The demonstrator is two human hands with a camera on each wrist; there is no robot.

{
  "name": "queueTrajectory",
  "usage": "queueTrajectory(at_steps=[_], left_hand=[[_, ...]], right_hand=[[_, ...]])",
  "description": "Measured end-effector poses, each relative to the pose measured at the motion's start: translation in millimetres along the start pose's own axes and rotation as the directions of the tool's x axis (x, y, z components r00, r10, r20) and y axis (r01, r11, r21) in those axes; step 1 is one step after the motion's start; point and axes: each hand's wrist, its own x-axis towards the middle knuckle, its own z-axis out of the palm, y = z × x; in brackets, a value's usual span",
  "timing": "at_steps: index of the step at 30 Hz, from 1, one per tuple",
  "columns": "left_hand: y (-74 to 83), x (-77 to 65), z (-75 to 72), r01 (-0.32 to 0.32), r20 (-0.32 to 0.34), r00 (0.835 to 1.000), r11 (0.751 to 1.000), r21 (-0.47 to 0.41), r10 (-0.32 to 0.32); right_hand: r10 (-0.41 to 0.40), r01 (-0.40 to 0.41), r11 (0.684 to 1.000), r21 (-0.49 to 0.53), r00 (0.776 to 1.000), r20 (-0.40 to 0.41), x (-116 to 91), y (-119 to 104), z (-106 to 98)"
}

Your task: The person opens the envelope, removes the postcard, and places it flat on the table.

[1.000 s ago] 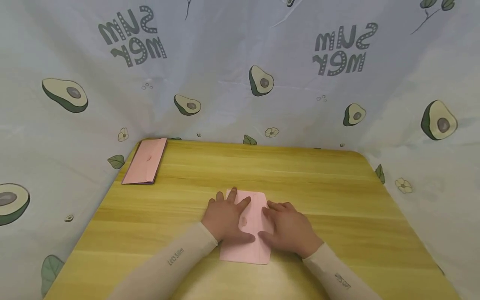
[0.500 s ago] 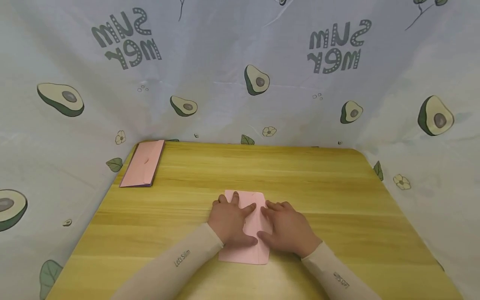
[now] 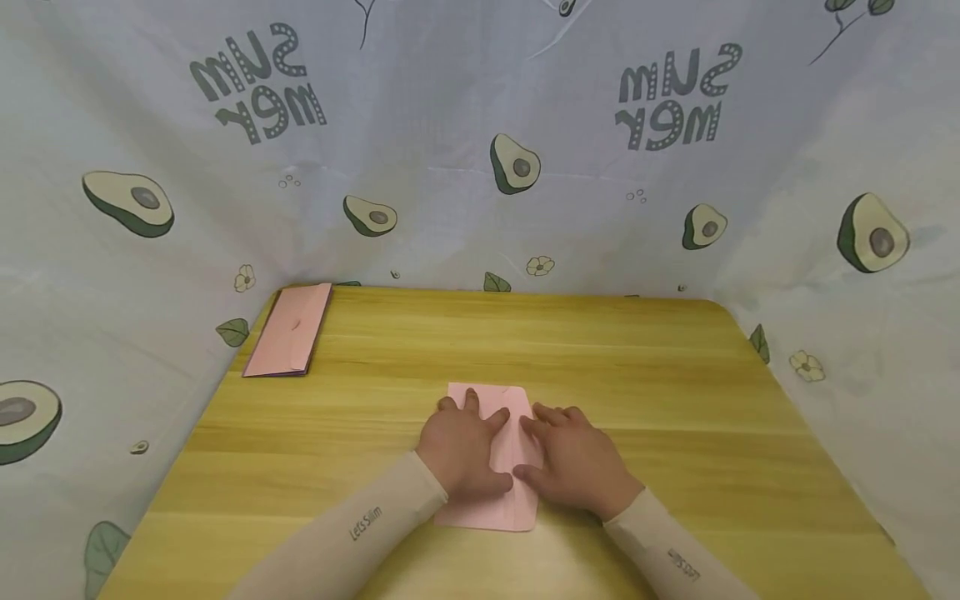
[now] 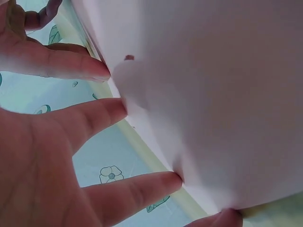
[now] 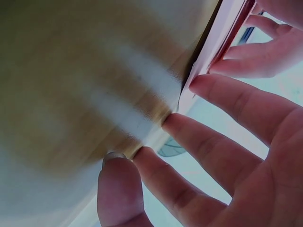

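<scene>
A pink envelope (image 3: 517, 446) lies flat on the table, long side pointing away from me, a lengthwise fold or flap line near its right side. Over its left half my left hand (image 3: 461, 450) is spread, fingers apart, with fingertips pressing on the paper. From the left wrist view, those fingertips meet the pink paper (image 4: 213, 118), which carries a small hole. My right hand (image 3: 579, 462) touches the right edge with thumb and index finger. In the right wrist view its index fingertip (image 5: 201, 82) is at the pink edge, while other fingertips rest on the wood.
A stack of folded paper or envelopes (image 3: 285, 342), pink on top with a dark purple edge beneath, lies at the back left corner of the wooden table (image 3: 600, 358). A white curtain (image 3: 442, 100) printed with avocados surrounds the table on three sides.
My left hand has shifted slightly to the right and toward me across the envelope. The right hand stays at the right edge. The whole head view moves slightly.
</scene>
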Motion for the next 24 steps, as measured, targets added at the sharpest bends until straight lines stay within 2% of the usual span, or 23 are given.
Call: queueTrajectory(at_steps=[10,14,20,24], left_hand=[[-3.3,-0.3,0.8,0.007,-0.01,1.0,0.991,-0.137,-0.008],[-6.8,1.2,2.6,0.001,-0.014,1.0,0.987,-0.16,-0.003],[-12.3,1.4,4.2,-0.029,-0.064,0.998,0.982,-0.186,0.017],[-13.2,0.3,5.2,-0.031,-0.096,0.995,0.975,-0.22,0.01]], right_hand=[[0.01,-0.01,1.0,0.0,1.0,0.013,0,1,1],[0.003,-0.003,1.0,0.003,1.0,0.014,2,1,-1],[0.004,-0.004,1.0,-0.003,1.0,0.023,5,0,-1],[0.005,-0.004,1.0,-0.008,1.0,0.031,6,-1,-3]])
